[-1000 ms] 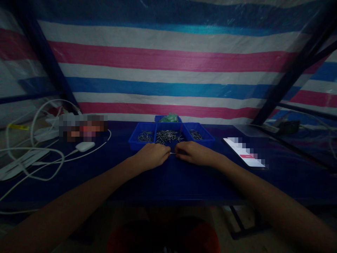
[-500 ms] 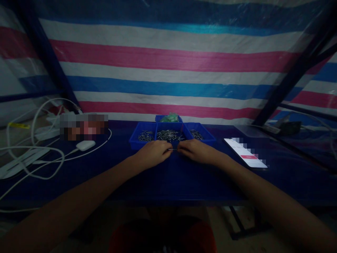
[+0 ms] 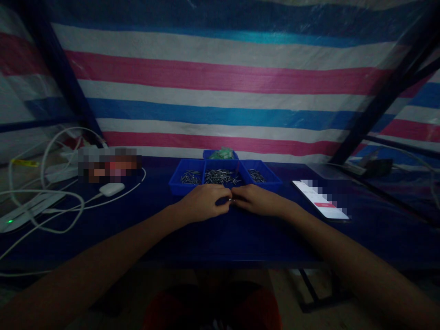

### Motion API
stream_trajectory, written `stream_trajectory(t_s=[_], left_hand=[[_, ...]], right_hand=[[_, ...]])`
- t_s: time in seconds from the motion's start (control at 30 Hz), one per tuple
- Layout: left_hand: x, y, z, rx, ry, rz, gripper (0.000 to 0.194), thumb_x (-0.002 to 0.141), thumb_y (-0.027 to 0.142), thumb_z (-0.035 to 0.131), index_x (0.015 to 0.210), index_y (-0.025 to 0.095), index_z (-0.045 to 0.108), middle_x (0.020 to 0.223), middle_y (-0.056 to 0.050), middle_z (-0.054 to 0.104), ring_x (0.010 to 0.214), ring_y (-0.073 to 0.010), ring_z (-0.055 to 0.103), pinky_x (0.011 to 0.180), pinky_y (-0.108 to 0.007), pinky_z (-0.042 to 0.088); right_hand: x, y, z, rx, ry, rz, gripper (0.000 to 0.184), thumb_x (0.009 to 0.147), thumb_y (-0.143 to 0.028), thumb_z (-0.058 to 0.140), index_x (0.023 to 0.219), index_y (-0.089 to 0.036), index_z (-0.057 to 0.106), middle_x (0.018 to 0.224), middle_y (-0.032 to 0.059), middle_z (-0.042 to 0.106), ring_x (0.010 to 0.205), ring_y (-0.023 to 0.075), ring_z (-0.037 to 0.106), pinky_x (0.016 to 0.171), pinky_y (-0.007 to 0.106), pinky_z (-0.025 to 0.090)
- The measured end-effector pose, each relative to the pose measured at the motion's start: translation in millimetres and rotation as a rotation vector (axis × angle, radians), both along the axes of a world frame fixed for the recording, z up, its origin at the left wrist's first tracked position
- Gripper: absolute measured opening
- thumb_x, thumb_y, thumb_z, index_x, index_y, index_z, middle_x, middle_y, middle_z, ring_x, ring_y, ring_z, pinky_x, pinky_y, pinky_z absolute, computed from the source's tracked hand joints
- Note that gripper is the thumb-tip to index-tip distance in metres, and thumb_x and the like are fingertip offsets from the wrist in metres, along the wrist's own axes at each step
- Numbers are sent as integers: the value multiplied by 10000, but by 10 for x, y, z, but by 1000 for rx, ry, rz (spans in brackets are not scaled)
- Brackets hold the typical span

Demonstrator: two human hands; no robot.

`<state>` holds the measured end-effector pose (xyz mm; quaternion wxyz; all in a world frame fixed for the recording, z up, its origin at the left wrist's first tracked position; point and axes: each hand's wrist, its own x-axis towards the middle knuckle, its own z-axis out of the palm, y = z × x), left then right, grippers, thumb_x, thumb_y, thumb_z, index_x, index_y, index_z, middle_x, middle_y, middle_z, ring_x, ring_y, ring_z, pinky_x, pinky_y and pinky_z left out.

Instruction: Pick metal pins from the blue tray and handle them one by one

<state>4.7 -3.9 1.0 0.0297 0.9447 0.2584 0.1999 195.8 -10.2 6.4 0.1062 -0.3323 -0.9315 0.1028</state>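
Observation:
My left hand (image 3: 205, 202) is closed in a pinch, its fingertips meeting those of my right hand (image 3: 257, 199), which is closed too. Between the fingertips shows a bright end of a small metal piece (image 3: 230, 200); its exact kind is too small to make out. Just beyond the hands stand blue plastic bins holding slim metal pieces: the left bin (image 3: 175, 184), the middle bin (image 3: 244, 178) and the right bin (image 3: 273, 179). The hands partly cover the front of the bins. Another blue bin behind them holds crumpled green plastic (image 3: 223, 153).
A lit phone (image 3: 319, 201) lies on the blue table (image 3: 220, 243) at the right. White cables, a white adapter (image 3: 112, 189) and a power strip (image 3: 32, 208) are at the left. Striped sheeting (image 3: 220, 78) hangs behind, between dark blue posts.
The hands have come together, my left hand shifting slightly right and turning. The thin metal piece that spanned the gap between them is now mostly hidden by the fingers.

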Motion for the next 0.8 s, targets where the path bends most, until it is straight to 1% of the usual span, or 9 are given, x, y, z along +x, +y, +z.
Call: stream_trajectory(t_s=[0.07, 0.17, 0.23, 0.33, 0.5, 0.7, 0.8], left_hand=[[-6, -7, 5, 40, 47, 49, 132, 773, 252, 454, 837, 182, 545, 801, -7, 594, 755, -130, 543, 648, -238, 389], [-16, -6, 2, 78, 137, 119, 118, 766, 268, 443, 790, 185, 524, 695, 8, 585, 630, -125, 537, 531, -231, 344], [-17, -2, -3, 106, 171, 138, 117, 765, 272, 438, 767, 185, 516, 665, 13, 579, 593, -122, 529, 493, -231, 310], [-16, 5, -9, 134, 189, 138, 121, 774, 273, 428, 757, 186, 511, 664, 14, 580, 595, -123, 529, 485, -232, 295], [-25, 19, -20, 122, 216, 162, 161, 801, 296, 402, 799, 191, 524, 678, 5, 585, 606, -133, 534, 494, -237, 306], [-47, 42, -20, 82, 242, 205, 228, 812, 293, 356, 770, 175, 547, 642, -22, 581, 553, -131, 520, 485, -245, 313], [-54, 48, -17, 79, 232, 223, 230, 802, 290, 360, 763, 171, 553, 633, -29, 583, 547, -137, 524, 474, -249, 313]], right_hand=[[11, 2, 5, 8, -4, -8, 131, 836, -225, 429, 880, -143, 522, 780, 49, 585, 684, 132, 533, 617, 250, 372], [13, -8, 22, 3, -6, -13, 171, 848, -270, 421, 899, -146, 528, 783, 46, 590, 683, 133, 535, 616, 250, 376], [1, -20, 35, 2, 0, -16, 199, 856, -300, 410, 899, -151, 534, 788, 47, 592, 690, 134, 536, 623, 252, 379], [-24, -35, 48, 11, 10, -1, 214, 871, -293, 382, 886, -148, 539, 790, 50, 590, 697, 131, 535, 638, 252, 382], [-24, -37, 54, 29, -9, 5, 179, 864, -202, 367, 843, -142, 534, 771, 46, 581, 679, 122, 531, 632, 245, 381], [21, -7, 53, 69, -21, -75, 158, 851, -191, 370, 854, -155, 524, 770, 48, 596, 669, 127, 532, 613, 245, 365], [30, 7, 44, 83, -33, -112, 158, 844, -189, 374, 864, -156, 527, 767, 51, 602, 673, 133, 535, 608, 245, 357]])
